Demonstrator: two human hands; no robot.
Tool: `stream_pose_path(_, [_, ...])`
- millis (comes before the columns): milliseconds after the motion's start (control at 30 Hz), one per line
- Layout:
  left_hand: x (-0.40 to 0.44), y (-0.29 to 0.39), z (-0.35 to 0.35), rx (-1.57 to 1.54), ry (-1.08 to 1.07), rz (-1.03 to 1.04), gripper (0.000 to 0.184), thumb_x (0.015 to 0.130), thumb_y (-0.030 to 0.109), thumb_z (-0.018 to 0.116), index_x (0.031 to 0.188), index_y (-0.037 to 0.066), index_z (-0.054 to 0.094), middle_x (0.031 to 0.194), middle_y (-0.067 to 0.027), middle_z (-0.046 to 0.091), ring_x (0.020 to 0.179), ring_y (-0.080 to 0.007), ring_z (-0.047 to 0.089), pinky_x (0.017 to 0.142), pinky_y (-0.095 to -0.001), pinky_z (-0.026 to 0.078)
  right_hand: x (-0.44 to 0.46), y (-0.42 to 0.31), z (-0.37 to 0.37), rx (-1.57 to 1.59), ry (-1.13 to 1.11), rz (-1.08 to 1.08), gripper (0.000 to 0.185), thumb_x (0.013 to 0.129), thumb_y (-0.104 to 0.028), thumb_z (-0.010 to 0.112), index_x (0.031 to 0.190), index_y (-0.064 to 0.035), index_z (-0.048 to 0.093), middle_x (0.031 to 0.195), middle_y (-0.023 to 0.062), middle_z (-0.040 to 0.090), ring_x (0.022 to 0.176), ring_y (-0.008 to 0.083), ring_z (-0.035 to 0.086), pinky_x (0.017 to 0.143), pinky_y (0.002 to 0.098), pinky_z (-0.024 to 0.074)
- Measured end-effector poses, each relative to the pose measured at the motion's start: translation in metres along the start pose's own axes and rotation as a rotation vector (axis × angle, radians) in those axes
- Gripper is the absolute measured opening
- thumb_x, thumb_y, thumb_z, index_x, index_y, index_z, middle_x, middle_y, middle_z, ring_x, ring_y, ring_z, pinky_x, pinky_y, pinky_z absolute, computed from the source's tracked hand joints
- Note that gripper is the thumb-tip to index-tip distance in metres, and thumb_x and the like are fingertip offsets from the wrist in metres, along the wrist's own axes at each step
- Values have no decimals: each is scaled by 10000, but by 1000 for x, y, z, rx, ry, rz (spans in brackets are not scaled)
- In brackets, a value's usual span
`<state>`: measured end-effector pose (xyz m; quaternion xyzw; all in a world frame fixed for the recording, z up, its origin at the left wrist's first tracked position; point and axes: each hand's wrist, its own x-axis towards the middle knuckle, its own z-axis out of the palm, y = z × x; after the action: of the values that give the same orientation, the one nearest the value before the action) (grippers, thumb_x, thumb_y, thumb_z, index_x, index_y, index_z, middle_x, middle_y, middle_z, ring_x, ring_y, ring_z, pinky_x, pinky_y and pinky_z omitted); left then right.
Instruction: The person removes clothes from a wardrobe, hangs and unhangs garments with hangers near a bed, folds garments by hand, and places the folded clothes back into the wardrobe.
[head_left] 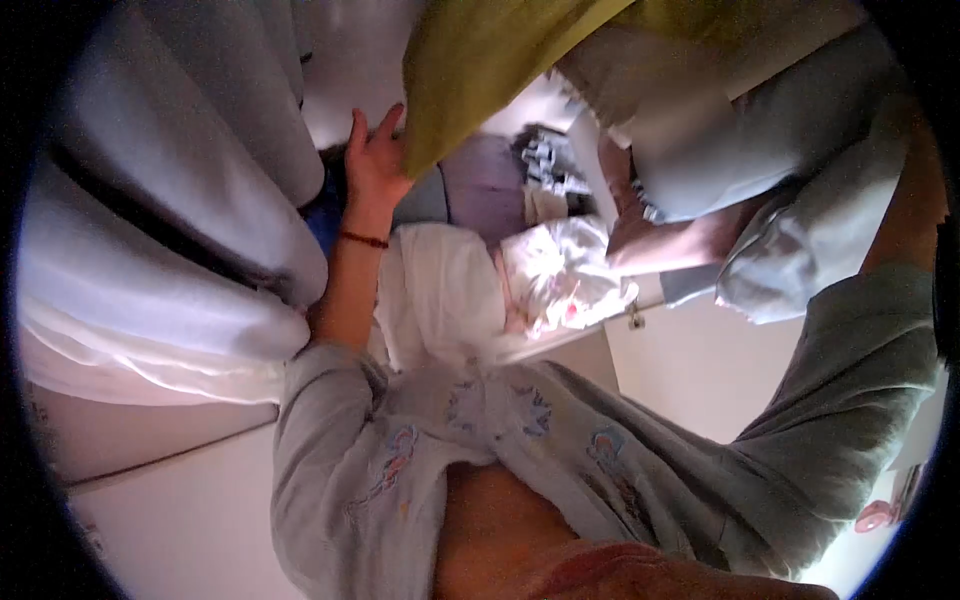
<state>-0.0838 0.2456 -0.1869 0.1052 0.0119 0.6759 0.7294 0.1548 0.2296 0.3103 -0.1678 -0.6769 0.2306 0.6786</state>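
Note:
My left hand (377, 160) is raised at the upper middle, a dark red band round its wrist. Its visible fingers stand apart, and the other part of the hand lies behind the edge of a mustard-yellow cloth (480, 70). Whether the hand touches that cloth, I cannot tell. Beneath and beside the wrist are folded clothes: a cream one (440, 285), a purple one (487, 185) and a white one with a coloured print (565, 270). At the right edge my bare right forearm (905, 205) reaches upward; its hand does not show.
Long pale grey garments (190, 150) hang on the left. Grey cloth (740, 140) and a shiny grey-green garment (800, 250) hang at the upper right. A pinkish-brown cloth (670, 235) and a black-and-white patterned one (552, 160) are near the middle. A pale door panel (700, 360) stands below.

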Motion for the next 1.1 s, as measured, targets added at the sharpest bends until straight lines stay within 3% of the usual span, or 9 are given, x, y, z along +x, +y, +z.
stream_pose_path(67, [-3,-2,-7,12,126,-28,731,886,583,395,1330,3,376,1287,-236,459,1178,-367,448,1004,-470,346,-20,13,0,4,-46,9,297,903,-209,446,1050,47,481,905,200,560,774,353,597,811,485,483])
stream_pose_path(133, [-6,-4,-15,78,-34,-25,811,876,570,448,1428,59,146,1392,-283,288,1273,-385,333,1036,-490,288,-41,22,0,15,-83,19,304,900,-214,460,1057,45,488,922,202,564,789,349,598,819,474,483])
stream_pose_path(400, [-11,-7,-32,152,-115,-31,738,879,549,456,1412,90,234,1325,-218,388,1178,-346,422,998,-461,346,-75,75,-22,254,-389,58,334,891,-235,513,1084,38,515,991,211,578,850,335,598,852,431,481])
stream_pose_path(467, [-21,-16,-17,217,-168,-23,723,880,544,460,1410,100,248,1304,-196,412,1150,-336,441,990,-446,357,-106,80,-3,-219,-60,85,517,813,-300,659,1167,51,518,1089,201,580,901,293,591,819,377,500])
stream_pose_path(533, [-34,-26,1,431,-108,9,729,881,528,465,1430,125,204,1351,-160,350,1149,-304,437,993,-415,356,-87,100,-19,-397,84,90,439,816,-227,675,1130,43,529,1071,181,593,858,272,609,679,390,542])
stream_pose_path(600, [-39,-35,7,516,-215,72,752,874,486,504,1440,124,166,1385,-153,290,1193,-295,402,1007,-413,338,-87,108,-27,-239,-85,13,355,844,-185,646,1112,22,538,1059,147,599,853,231,604,699,349,526])
stream_pose_path(800, [-32,-53,15,956,-422,295,945,782,319,689,1457,113,60,1477,-152,79,1346,-305,194,1067,-421,241,-114,127,-15,-268,9,-361,423,890,-305,596,1156,16,522,1087,98,590,930,165,561,782,270,458])
stream_pose_path(933, [-47,-55,40,1728,-361,674,1063,693,298,775,1450,86,60,1472,-246,28,1361,-387,114,1079,-423,214,-134,119,-19,57,-120,-152,451,906,-343,555,1184,9,502,1081,76,593,971,149,555,816,290,463])
stream_pose_path(1100, [-40,-72,42,1801,-199,737,991,700,90,727,1444,73,74,1460,-254,122,1356,-386,150,1082,-436,209,-150,116,-16,78,-180,-122,426,890,-288,582,1192,1,496,1100,75,596,961,151,576,831,285,470])
